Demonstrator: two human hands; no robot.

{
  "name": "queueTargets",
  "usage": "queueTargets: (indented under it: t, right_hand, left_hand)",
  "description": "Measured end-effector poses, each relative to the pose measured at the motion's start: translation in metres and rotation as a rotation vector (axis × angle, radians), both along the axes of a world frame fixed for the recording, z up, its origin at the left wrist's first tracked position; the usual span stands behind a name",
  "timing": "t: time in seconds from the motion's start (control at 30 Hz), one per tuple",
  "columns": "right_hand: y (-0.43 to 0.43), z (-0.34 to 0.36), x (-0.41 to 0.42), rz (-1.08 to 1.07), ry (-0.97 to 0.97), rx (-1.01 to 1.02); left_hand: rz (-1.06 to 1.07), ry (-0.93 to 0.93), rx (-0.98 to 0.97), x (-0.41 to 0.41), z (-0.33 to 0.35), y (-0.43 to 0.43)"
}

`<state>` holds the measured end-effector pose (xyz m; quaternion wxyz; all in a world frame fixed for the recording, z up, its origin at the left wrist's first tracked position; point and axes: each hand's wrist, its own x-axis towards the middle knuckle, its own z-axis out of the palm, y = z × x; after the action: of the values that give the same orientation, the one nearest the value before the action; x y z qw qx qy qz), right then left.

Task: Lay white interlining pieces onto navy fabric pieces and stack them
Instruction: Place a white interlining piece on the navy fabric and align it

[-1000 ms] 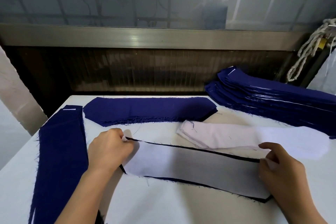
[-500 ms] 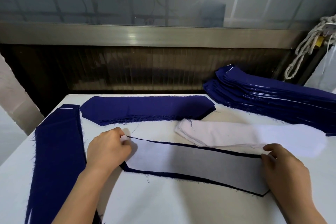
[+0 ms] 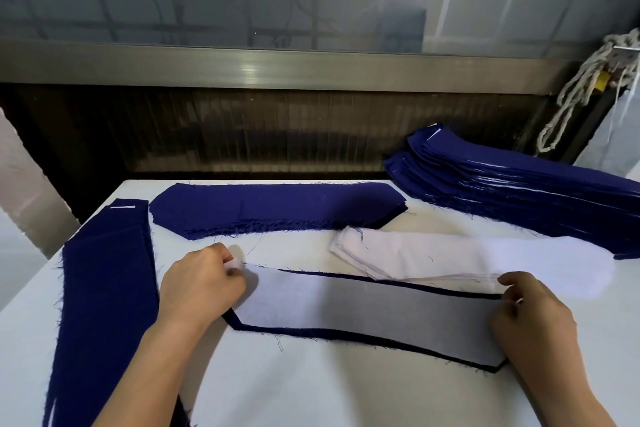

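Head view: L hand (image 3: 202, 284) & R hand (image 3: 531, 319) well apart, each pinching one end of white lining (image 3: 374, 308), spread flat over navy piece (image 3: 346, 335) at 6 o'clock, prob. to line up edges; spare lining pile (image 3: 450, 253) at 2 o'clock.

Between left hand (image 3: 199, 282) and right hand (image 3: 530, 319), interlining piece (image 3: 363, 308): plain white. Under it, fabric piece (image 3: 346, 336): navy border showing. Beyond left hand, stack (image 3: 270, 210): navy.

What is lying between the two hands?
In the head view, a white interlining lies flat on a navy piece between the left hand and right hand, each pinching one end.
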<state>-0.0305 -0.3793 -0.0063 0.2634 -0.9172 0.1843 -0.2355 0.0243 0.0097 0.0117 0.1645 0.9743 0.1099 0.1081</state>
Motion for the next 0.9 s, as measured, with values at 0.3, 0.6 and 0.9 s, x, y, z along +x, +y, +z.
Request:
queueTargets:
  t: [0.3, 0.6, 0.9]
  right_hand:
    - [0.0001, 0.0, 0.0013, -0.018, -0.034, 0.024]
    - [-0.0014, 0.0006, 0.0009, -0.022, -0.024, 0.082]
    - [-0.0024, -0.0023, 0.0029, -0.066, -0.015, -0.069]
  left_hand:
    - [0.0, 0.022, -0.088, 0.0008, -0.0005, 0.0033]
    - [0.039, -0.01, -0.155, 0.0006, 0.0025, 0.0029]
    - [-0.001, -0.025, -0.02, -0.0006, 0.001, 0.005]
